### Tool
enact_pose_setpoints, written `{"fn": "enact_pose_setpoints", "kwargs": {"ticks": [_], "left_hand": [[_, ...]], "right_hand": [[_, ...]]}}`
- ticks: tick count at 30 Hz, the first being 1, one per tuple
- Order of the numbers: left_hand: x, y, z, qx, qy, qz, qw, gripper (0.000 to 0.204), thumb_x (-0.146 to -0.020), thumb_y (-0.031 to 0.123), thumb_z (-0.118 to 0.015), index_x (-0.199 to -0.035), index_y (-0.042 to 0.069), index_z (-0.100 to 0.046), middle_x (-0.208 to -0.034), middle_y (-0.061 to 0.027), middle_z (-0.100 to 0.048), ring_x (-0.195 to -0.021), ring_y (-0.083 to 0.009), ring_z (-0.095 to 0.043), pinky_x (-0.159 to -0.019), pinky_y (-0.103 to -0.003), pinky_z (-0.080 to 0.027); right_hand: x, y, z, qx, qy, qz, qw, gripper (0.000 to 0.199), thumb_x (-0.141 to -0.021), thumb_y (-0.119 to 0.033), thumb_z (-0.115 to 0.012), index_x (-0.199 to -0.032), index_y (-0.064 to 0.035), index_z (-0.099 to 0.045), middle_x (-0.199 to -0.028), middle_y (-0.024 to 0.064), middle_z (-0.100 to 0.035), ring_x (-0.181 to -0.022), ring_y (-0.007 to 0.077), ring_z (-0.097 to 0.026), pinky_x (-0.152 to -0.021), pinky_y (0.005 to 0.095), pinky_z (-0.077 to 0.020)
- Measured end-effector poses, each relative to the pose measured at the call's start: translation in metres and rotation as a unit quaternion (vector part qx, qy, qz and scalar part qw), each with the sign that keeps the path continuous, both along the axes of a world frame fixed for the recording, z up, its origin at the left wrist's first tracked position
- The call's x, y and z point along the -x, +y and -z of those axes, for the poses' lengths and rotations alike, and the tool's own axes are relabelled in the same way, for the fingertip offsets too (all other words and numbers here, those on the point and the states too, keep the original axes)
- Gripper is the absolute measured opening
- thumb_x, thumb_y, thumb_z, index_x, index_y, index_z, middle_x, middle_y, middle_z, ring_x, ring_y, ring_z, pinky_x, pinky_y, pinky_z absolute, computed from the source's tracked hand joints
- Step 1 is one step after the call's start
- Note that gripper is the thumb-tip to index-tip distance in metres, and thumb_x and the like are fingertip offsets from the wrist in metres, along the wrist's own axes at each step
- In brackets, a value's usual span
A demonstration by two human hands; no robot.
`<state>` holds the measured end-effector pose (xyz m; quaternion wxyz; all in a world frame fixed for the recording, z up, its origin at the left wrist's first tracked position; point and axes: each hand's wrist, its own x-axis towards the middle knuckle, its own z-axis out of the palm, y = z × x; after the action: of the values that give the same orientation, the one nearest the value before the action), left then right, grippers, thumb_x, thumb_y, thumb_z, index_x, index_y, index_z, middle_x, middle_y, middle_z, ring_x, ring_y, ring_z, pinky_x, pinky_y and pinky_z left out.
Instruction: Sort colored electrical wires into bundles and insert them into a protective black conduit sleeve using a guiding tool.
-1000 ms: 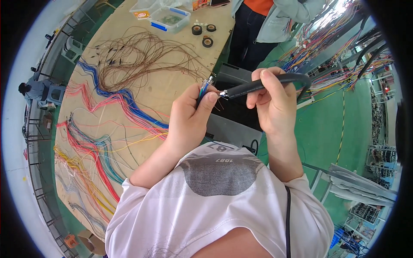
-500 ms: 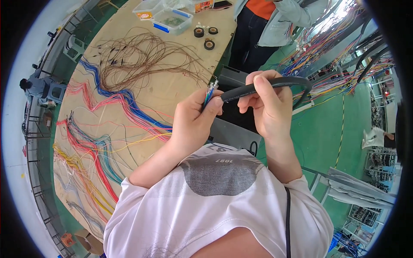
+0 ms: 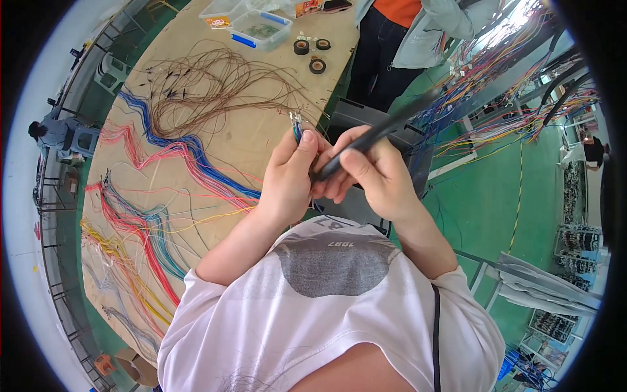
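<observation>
My left hand (image 3: 289, 171) is closed around a small bundle of thin wires (image 3: 298, 129). Blue and green strands with silvery tips stick up above its thumb. My right hand (image 3: 382, 178) grips a long black tube (image 3: 386, 128), thumb on top and fingers curled beneath. The near end of the tube lies between the two hands, close to the left fingers; whether the wires run into it is hidden there. From the right hand the tube's other part slants up and away to the right, its far end blurred.
A wooden table (image 3: 215, 140) at left carries brown wires (image 3: 228, 91), blue wires (image 3: 189, 145) and red wires (image 3: 140, 225). Black tape rolls (image 3: 317, 65) and a clear plastic box (image 3: 261, 29) sit farther back. A person (image 3: 392, 46) stands ahead; hanging wires (image 3: 486, 98) fill the right.
My right hand has moved left and down, close to my left hand. The black tube has swung from a bent, nearly level position to a steep slant. The wire tips have shifted left.
</observation>
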<state>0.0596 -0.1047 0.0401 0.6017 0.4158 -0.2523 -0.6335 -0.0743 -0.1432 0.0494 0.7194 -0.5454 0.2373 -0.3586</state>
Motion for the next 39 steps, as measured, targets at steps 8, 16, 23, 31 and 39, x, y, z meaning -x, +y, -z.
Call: {"fn": "enact_pose_setpoints", "kwargs": {"ticks": [8,16,23,31,39], "left_hand": [[-0.013,0.014,0.004,0.018,-0.208,0.048,0.977,0.022,-0.090,0.017,-0.033,-0.078,0.003,-0.045,-0.057,-0.0001,-0.042,-0.049,-0.0077,-0.039,-0.044,-0.021,-0.032],[-0.018,0.011,-0.002,0.179,-0.365,-0.007,0.914,0.023,-0.086,0.017,-0.040,-0.088,-0.003,-0.053,-0.068,-0.0054,-0.045,-0.061,-0.0124,-0.041,-0.056,-0.024,-0.034],[-0.008,0.005,-0.007,0.209,-0.478,-0.134,0.842,0.010,-0.078,0.006,-0.053,-0.082,-0.001,-0.058,-0.067,-0.0084,-0.048,-0.055,-0.0161,-0.044,-0.049,-0.025,-0.035],[-0.004,0.004,-0.008,0.228,-0.549,-0.163,0.787,0.009,-0.075,0.004,-0.055,-0.083,0.001,-0.059,-0.071,-0.0096,-0.050,-0.054,-0.0181,-0.050,-0.047,-0.026,-0.039],[-0.007,-0.001,-0.008,0.267,-0.561,-0.107,0.776,0.012,-0.075,0.003,-0.054,-0.086,0.002,-0.057,-0.070,-0.0103,-0.049,-0.055,-0.0240,-0.050,-0.047,-0.031,-0.041]], "right_hand": [[-0.002,0.002,-0.002,-0.145,-0.113,0.057,0.981,0.025,-0.089,-0.028,-0.032,-0.092,-0.0042,-0.038,-0.067,0.0202,-0.054,-0.037,0.0181,-0.050,-0.035,0.0246,-0.0421],[-0.013,-0.005,-0.007,-0.076,-0.122,0.132,0.981,0.025,-0.090,-0.028,-0.032,-0.090,-0.0034,-0.037,-0.070,0.0194,-0.052,-0.040,0.0171,-0.050,-0.038,0.0232,-0.0419],[-0.021,-0.013,-0.001,-0.010,-0.154,0.173,0.973,0.026,-0.091,-0.028,-0.029,-0.091,-0.0029,-0.036,-0.074,0.0184,-0.052,-0.051,0.0158,-0.054,-0.046,0.0249,-0.0468],[-0.029,-0.005,0.001,0.025,-0.148,0.195,0.969,0.025,-0.091,-0.027,-0.029,-0.089,-0.0027,-0.036,-0.077,0.0196,-0.053,-0.054,0.0158,-0.054,-0.050,0.0266,-0.0477],[-0.023,-0.008,0.005,0.055,-0.170,0.185,0.966,0.024,-0.090,-0.026,-0.030,-0.094,-0.0023,-0.035,-0.081,0.0220,-0.054,-0.053,0.0154,-0.053,-0.050,0.0255,-0.0469]]}}
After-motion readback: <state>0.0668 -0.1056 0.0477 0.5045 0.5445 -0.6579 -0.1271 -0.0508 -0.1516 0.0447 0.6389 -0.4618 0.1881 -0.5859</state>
